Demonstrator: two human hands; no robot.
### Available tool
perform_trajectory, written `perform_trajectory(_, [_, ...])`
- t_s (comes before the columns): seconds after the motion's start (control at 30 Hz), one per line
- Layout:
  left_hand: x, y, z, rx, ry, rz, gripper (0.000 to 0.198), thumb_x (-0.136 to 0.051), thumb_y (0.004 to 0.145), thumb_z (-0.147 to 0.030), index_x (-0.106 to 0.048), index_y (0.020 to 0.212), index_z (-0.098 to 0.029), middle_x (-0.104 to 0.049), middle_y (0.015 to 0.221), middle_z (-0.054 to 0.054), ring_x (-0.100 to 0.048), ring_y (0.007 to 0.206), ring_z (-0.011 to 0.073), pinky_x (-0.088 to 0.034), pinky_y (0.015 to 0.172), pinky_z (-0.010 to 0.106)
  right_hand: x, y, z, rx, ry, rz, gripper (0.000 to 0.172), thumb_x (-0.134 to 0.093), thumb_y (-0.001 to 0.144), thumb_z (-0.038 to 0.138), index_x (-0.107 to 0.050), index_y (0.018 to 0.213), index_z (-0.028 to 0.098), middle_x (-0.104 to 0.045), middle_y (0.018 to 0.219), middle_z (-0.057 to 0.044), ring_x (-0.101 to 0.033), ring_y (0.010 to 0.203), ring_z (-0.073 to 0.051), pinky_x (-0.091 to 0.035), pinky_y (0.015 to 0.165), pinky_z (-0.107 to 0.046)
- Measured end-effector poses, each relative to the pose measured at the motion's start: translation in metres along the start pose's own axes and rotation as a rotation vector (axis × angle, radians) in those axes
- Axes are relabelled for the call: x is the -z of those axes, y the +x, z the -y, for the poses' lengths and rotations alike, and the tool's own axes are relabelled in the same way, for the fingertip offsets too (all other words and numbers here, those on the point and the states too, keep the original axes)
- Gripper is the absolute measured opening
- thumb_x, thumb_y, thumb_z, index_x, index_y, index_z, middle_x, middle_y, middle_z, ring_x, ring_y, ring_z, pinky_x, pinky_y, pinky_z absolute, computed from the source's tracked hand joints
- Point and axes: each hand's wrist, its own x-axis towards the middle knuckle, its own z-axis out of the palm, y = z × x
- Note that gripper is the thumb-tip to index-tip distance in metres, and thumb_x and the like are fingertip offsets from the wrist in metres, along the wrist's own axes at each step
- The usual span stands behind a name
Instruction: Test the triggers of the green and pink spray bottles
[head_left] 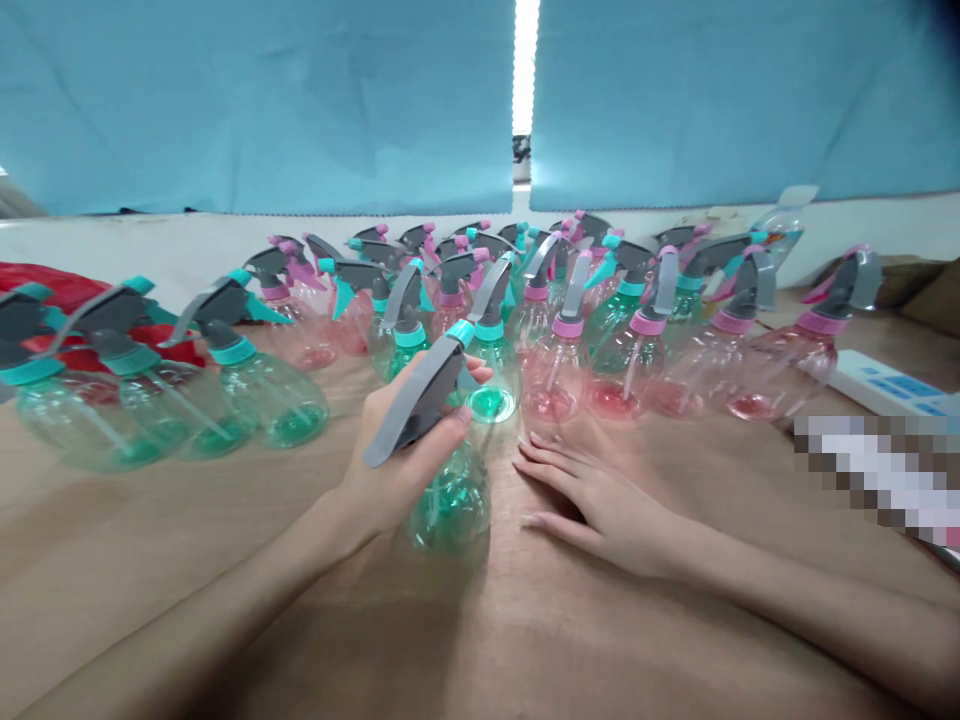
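My left hand (405, 440) is wrapped round the neck of a green spray bottle (450, 505) with a grey and turquoise trigger head, just in front of the other bottles. Part of its neck and trigger is hidden by the fingers. My right hand (592, 495) lies flat on the wooden table (600, 640), fingers stretched toward the bottles and holding nothing. Just behind the hands stand another green spray bottle (493, 390) and a pink spray bottle (553, 380).
Several pink and green spray bottles fill the table's back half. Three green ones, the nearest a green bottle (277, 400), stand at left before red plastic (45, 280). At right lie a white power strip (889, 385) and a pixelated patch. Blue sheeting (300, 100) hangs behind.
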Motion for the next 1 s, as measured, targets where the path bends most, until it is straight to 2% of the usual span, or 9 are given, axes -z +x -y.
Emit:
perform_trajectory(0.27, [0.0001, 0.0008, 0.0006, -0.012, 0.016, 0.008, 0.026, -0.057, 0.082, -0.020, -0.059, 0.107, -0.019, -0.066, 0.100, 0.004, -0.057, 0.074, 0.0144, -0.045, 0.067, 0.028, -0.0011, 0.0002, -0.0009, -0.008, -0.021, 0.017, 0.068, -0.039, 0.095, 0.061, -0.041, 0.147, 0.017, -0.037, 0.154, -0.009, -0.031, 0.142, -0.028, -0.028, 0.116, -0.051])
perform_trajectory(0.43, [-0.0009, 0.0004, 0.0033, -0.001, -0.031, 0.004, 0.025, -0.058, 0.082, -0.020, -0.059, 0.106, -0.020, -0.065, 0.100, 0.002, -0.057, 0.082, 0.0148, -0.045, 0.073, 0.028, -0.0011, 0.0004, -0.0013, -0.008, -0.023, 0.019, 0.068, -0.039, 0.095, 0.061, -0.041, 0.146, 0.016, -0.037, 0.153, -0.009, -0.031, 0.142, -0.028, -0.028, 0.116, -0.051])
perform_trajectory(0.57, [0.0023, -0.0026, 0.0068, 0.018, 0.012, 0.036, 0.014, -0.055, 0.084, -0.021, -0.059, 0.097, -0.022, -0.058, 0.081, -0.003, -0.048, 0.062, 0.0107, -0.037, 0.057, 0.026, -0.0011, 0.0003, -0.0013, -0.018, -0.026, 0.030, 0.069, -0.038, 0.095, 0.062, -0.041, 0.146, 0.016, -0.036, 0.154, -0.009, -0.030, 0.143, -0.028, -0.027, 0.117, -0.050])
perform_trajectory(0.67, [0.0056, -0.0044, 0.0060, 0.015, 0.052, 0.061, 0.014, -0.052, 0.083, -0.018, -0.059, 0.094, -0.022, -0.049, 0.069, -0.005, -0.038, 0.054, 0.0092, -0.031, 0.052, 0.026, -0.0012, 0.0001, -0.0014, -0.014, -0.017, 0.024, 0.068, -0.038, 0.095, 0.062, -0.041, 0.147, 0.017, -0.036, 0.154, -0.009, -0.030, 0.143, -0.028, -0.027, 0.117, -0.050])
perform_trajectory(0.87, [0.0044, -0.0040, -0.0002, 0.021, 0.041, 0.031, 0.008, -0.053, 0.081, -0.017, -0.058, 0.087, -0.020, -0.059, 0.084, -0.002, -0.051, 0.073, 0.0128, -0.039, 0.064, 0.027, -0.0012, 0.0002, -0.0009, -0.012, -0.017, 0.022, 0.069, -0.039, 0.095, 0.061, -0.041, 0.146, 0.016, -0.037, 0.154, -0.009, -0.030, 0.143, -0.028, -0.027, 0.117, -0.049])
perform_trajectory(1.0, [0.0038, -0.0041, 0.0004, 0.025, 0.008, 0.044, 0.007, -0.054, 0.081, -0.019, -0.058, 0.085, -0.022, -0.060, 0.082, -0.001, -0.053, 0.072, 0.0140, -0.041, 0.064, 0.028, -0.0010, 0.0002, -0.0005, -0.016, -0.009, 0.018, 0.069, -0.039, 0.095, 0.061, -0.041, 0.146, 0.015, -0.037, 0.154, -0.010, -0.030, 0.143, -0.028, -0.027, 0.117, -0.050])
